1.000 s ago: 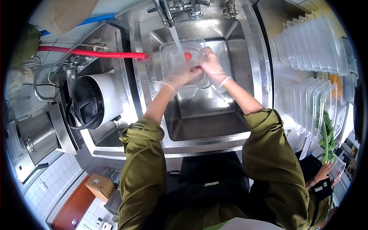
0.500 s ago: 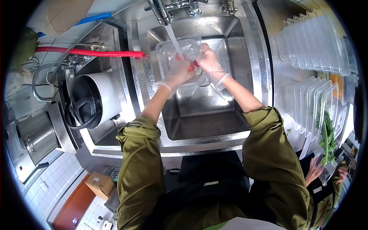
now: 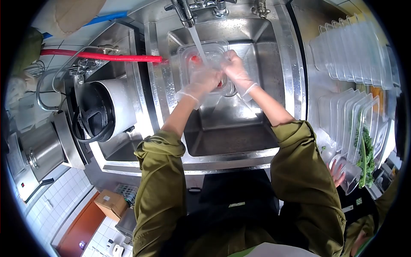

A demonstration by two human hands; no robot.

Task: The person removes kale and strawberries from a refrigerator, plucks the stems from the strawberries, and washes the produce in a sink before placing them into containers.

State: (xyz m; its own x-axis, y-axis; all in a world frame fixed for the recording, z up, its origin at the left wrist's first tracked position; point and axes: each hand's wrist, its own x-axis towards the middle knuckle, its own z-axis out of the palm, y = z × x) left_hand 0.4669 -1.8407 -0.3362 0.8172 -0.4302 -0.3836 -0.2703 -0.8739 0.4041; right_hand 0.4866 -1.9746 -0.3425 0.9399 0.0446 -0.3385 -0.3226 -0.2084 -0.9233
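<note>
My left hand (image 3: pixel 204 80) and my right hand (image 3: pixel 233 68), both in clear plastic gloves, meet fingertip to fingertip over a clear plastic container (image 3: pixel 183 53) in the sink. Their fingers are curled; the left is smeared by motion. A small red piece of food (image 3: pixel 220 83) shows at my left fingertips, its exact kind unclear. Whatever my right fingers pinch is hidden. Another red piece (image 3: pixel 195 59) lies inside the container. Water (image 3: pixel 196 42) runs from the faucet (image 3: pixel 185 16) into the container beside my left hand.
The steel sink (image 3: pixel 231 143) surrounds the work. Left of it, a red hose (image 3: pixel 128 58) reaches over a second basin holding a white pot (image 3: pixel 121 107). Stacked clear containers (image 3: pixel 351 53) and leafy greens (image 3: pixel 365 152) stand right. Another person's hand (image 3: pixel 337 173) is by a clear cup (image 3: pixel 349 173).
My hands have drawn together over the container, and a red piece now shows beneath the water stream. At right, the other person's hand has moved up and left to a clear cup.
</note>
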